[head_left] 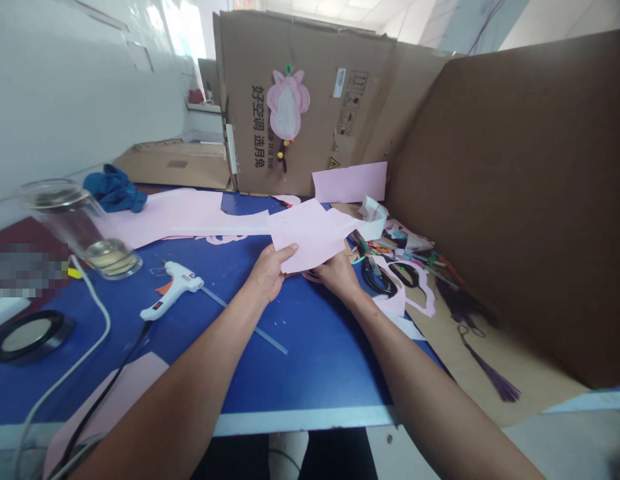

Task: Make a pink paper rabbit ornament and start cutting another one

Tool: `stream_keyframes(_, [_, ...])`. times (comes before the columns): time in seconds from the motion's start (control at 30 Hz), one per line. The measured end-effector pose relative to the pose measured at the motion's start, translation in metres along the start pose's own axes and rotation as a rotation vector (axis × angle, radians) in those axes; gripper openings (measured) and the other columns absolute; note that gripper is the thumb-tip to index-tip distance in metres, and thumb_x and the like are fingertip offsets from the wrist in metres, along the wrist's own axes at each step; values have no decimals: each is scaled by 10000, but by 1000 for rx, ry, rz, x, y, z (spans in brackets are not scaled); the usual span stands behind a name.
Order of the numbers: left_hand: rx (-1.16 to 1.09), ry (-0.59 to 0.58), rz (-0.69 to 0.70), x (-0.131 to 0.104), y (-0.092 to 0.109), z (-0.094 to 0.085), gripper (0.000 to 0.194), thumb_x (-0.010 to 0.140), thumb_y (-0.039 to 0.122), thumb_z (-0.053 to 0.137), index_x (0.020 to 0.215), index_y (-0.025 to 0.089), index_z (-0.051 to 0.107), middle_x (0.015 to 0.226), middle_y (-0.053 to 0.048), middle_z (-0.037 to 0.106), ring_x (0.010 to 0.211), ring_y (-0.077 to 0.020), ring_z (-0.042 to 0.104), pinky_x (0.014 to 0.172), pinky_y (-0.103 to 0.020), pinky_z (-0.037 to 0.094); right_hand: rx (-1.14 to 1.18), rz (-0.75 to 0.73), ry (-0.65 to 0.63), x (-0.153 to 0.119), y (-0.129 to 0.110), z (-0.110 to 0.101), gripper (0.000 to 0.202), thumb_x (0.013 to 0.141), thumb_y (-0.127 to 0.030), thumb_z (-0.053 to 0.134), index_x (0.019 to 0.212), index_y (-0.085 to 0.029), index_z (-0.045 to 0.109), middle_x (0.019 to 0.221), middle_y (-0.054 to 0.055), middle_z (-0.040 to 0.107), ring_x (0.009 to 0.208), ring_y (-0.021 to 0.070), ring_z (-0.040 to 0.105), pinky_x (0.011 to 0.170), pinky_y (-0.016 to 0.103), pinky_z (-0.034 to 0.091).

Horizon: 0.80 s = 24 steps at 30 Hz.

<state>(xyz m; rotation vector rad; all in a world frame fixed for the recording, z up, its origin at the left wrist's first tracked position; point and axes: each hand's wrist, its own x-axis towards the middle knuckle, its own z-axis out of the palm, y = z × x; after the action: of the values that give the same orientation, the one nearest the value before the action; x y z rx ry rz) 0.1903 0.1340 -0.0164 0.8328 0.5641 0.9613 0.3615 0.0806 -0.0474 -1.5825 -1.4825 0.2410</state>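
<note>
A piece of pale pink paper (pixel 313 233) with angled edges is held up in front of me, over the middle of the blue table. My left hand (pixel 271 272) pinches its lower left edge, with the thumb on top and the fingers behind. At the lower right edge, my right hand (pixel 337 275) is closed on the paper from below; its fingertips are partly hidden behind it. Black-handled scissors (pixel 377 277) lie just right of my right hand. Beside them is a pink cut-out with a looped outline (pixel 426 293).
A white hot glue gun (pixel 174 287) rests at left, with a glass jar (pixel 107 247) and a roll of black tape (pixel 33 337) beyond it. Cardboard walls (pixel 320 107) stand behind and at right; a pink layered ornament (pixel 289 107) hangs there. A purple tassel (pixel 493 373) lies right.
</note>
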Motion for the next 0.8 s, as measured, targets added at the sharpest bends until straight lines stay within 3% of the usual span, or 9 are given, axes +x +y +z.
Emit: stream_keyframes(0.8, [9, -19, 2, 1, -2, -2, 391, 806, 201, 829, 1186, 117, 785, 1176, -187, 836, 965, -307, 814, 700, -345, 644, 29, -16, 2, 0, 0, 1, 396, 891, -167, 717, 1276, -204, 800, 1338, 112, 806, 1243, 338, 756, 1029, 437, 601])
